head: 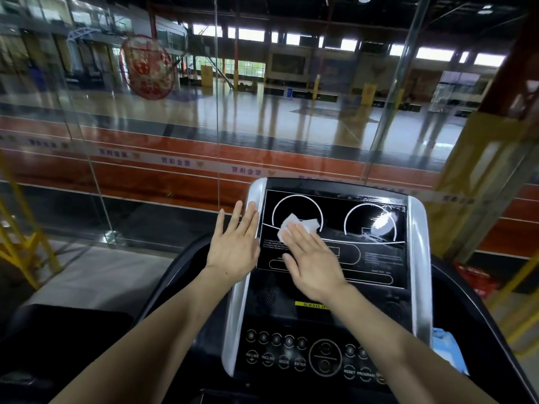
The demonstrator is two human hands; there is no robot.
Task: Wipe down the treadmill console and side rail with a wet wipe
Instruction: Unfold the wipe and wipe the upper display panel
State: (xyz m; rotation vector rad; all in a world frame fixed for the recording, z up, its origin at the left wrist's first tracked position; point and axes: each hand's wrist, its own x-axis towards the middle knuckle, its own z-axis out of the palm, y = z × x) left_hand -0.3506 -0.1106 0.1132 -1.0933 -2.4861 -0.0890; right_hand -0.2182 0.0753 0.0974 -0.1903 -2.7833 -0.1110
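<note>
The treadmill console (pixel 370 258) is a black glossy panel with two white dial outlines and silver side trim. A crumpled white wet wipe (pixel 294 224) lies on the left dial. My right hand (pixel 313 262) lies flat on the panel, its straight fingers pressing the wipe's near edge. My left hand (pixel 234 244) is spread flat, fingers straight, against the console's silver left edge (pixel 252 205). The black left side rail (pixel 186 258) curves down beneath my left forearm. A wet streak shines on the right dial (pixel 382 221).
Rows of buttons (pixel 291 357) fill the console's lower part. A blue packet (pixel 447 351) sits at the console's right side. A glass wall (pixel 175 126) stands just beyond the console. Yellow railings (pixel 23 243) are at the far left, a red object (pixel 475 279) at the right.
</note>
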